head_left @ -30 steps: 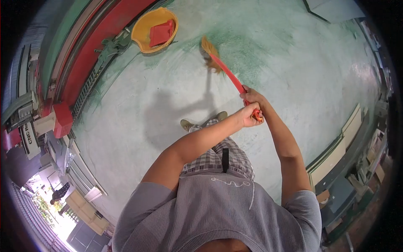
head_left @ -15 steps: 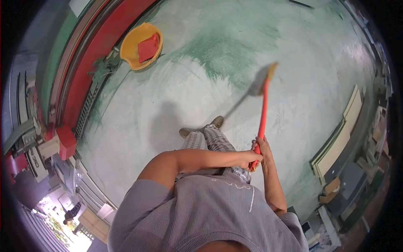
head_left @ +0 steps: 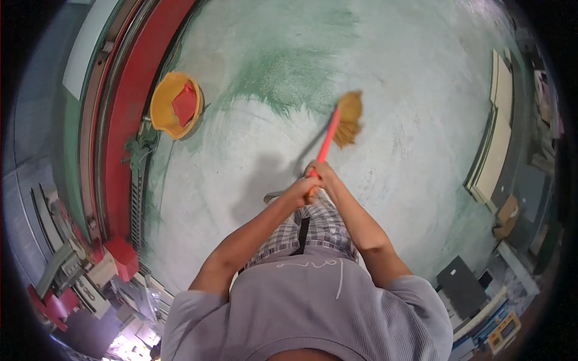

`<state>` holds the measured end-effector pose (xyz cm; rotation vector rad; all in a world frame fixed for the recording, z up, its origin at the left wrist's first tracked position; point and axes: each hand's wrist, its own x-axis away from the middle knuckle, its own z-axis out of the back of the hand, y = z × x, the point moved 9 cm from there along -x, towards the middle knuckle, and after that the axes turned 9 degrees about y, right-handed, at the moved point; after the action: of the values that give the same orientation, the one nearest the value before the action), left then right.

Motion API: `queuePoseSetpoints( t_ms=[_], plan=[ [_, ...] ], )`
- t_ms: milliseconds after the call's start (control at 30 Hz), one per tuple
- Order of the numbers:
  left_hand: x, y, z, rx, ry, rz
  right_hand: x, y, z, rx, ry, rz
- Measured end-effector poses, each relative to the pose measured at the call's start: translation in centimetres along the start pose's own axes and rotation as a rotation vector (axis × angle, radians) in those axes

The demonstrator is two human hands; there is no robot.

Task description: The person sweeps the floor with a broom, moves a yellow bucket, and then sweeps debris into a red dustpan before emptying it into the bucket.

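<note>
Broom with long red handle and fan of golden-brown fibres (head_left: 329, 135): held out ahead of the body in both hands, the fan beside the right edge of the green streaked patch (head_left: 283, 78); whether the fibres touch the floor cannot be told for sure

Left bare hand (head_left: 303, 191): fingers closed round the handle near its orange-tinged end; probably best used as the pivot, firm but not rigid

Right bare hand (head_left: 323, 174): fingers wrapped round the handle just beyond the left hand, close against it; a wider spacing would likely give better command of the fan's angle

Pale concrete floor (head_left: 409, 162): green lies over it in streaks and looks like loose powder, so low, short, overlapping strokes should raise less of it than long flicks

Fan angle: broad edge laid square to the stroke, with light pressure, ought to leave fewer streaks than a tilted corner

Yellow plastic tub with pouring lip (head_left: 161, 103): stands ahead and left, well apart from the broom, with a flat red plastic piece (head_left: 185, 104) inside; leftward strokes should stop short of it

Dark slotted track beside the red beam (head_left: 137, 207): its gaps could trap powder or snag fibres, so strokes near there want care
</note>
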<state>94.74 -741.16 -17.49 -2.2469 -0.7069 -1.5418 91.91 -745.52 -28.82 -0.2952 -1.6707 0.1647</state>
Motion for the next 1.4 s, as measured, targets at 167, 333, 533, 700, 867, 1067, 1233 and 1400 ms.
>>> queuePoseSetpoints(
  t_ms=[167,333,533,700,867,1067,1233,1400],
  plan=[
    [2.4,3.1,2.9,0.034,0.132,-0.092,2.0,-3.4,-8.1,0.018,-0.228,0.134],
    [6.3,4.2,0.7,-0.052,0.226,-0.175,7.2,-6.4,-9.4,0.018,-0.345,0.187],
    [6.6,-1.6,-4.9,-0.338,0.096,-0.109,11.2,-7.2,-0.3,-0.109,-0.141,0.382],
    [4.6,-5.4,-11.8,-0.51,-0.089,-0.012,13.3,-7.5,11.5,-0.373,0.168,0.4],
    [-0.2,-7.7,-20.0,-0.65,-0.284,0.159,11.2,-8.9,23.3,-0.438,0.337,0.45],
    [-7.2,-5.1,-28.0,-0.615,-0.38,0.336,4.8,-12.5,30.6,-0.48,0.418,0.107],
    [-10.8,2.7,-27.7,-0.356,-0.264,0.275,-2.6,-18.9,26.3,-0.192,0.329,0.053],
    [-11.3,12.1,-22.0,0.012,-0.16,0.137,-7.8,-25.7,13.9,0.17,0.307,0.205]
  ],
)
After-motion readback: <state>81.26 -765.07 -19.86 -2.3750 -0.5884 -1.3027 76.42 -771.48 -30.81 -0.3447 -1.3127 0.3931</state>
